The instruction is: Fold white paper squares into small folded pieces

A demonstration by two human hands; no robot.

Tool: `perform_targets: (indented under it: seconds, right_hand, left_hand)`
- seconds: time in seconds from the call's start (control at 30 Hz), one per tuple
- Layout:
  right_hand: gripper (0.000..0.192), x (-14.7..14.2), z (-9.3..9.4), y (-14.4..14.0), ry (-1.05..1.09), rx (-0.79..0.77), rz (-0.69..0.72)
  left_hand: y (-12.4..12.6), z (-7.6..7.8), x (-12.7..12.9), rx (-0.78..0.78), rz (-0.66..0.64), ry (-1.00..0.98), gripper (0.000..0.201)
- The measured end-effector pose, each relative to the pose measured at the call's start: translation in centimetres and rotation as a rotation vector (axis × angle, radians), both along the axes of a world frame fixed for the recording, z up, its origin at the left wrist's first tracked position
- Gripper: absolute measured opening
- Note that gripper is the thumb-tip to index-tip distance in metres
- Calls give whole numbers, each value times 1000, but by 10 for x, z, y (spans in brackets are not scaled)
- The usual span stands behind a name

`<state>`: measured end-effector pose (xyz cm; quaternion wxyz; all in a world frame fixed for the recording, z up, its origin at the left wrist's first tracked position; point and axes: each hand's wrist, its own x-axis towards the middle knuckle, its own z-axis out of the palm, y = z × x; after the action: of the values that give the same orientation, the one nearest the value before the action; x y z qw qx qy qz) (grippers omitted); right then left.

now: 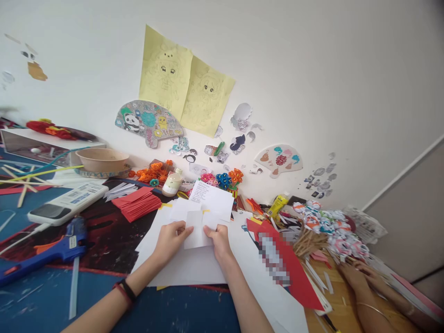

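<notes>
Both hands pinching a small white paper piece (194, 231), mid-frame.
Left hand (169, 239) and right hand (219, 240) each grip an edge w/ fingertips (bench cluttered); I'd keep edges aligned, crease slowly.

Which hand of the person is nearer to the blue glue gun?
Left. The left hand pinches the small white paper on the side toward the blue glue gun; the right hand holds its far edge.
</notes>
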<state>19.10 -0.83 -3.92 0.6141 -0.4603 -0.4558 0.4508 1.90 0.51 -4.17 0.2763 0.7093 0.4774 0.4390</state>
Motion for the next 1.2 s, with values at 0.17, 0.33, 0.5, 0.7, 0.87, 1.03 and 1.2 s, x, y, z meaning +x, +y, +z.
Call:
perform_targets:
  seconds: [0.17, 0.33, 0.5, 0.7, 0.87, 1.03, 1.2]
  right_hand:
    - [28, -3, -1, -1, 1, 14, -23]
    - [28, -2, -2, 1, 14, 14, -58]
    - [36, 8, 3, 1, 59, -12, -3]
    - [35, 14, 12, -5, -45, -51, 248]
    - [33, 19, 13, -7, -179, -108, 369]
    - [33, 20, 13, -6, -166, -91, 309]
    - [37, 20, 14, -6, -154, -118, 313]
  left_hand:
    - [-2, 1, 0, 14, 6, -3, 43]
    - [-2, 1, -1, 21, 28, 3, 43]
    - [0, 1, -2, -10, 14, -21, 44]
    - [-3, 7, -4, -18, 36, -80, 42]
    - [-4, 10, -4, -15, 30, -96, 43]
    - [-1, 4, -1, -41, -66, 27, 46]
    - [-1, 1, 0, -75, -138, 50, 40]
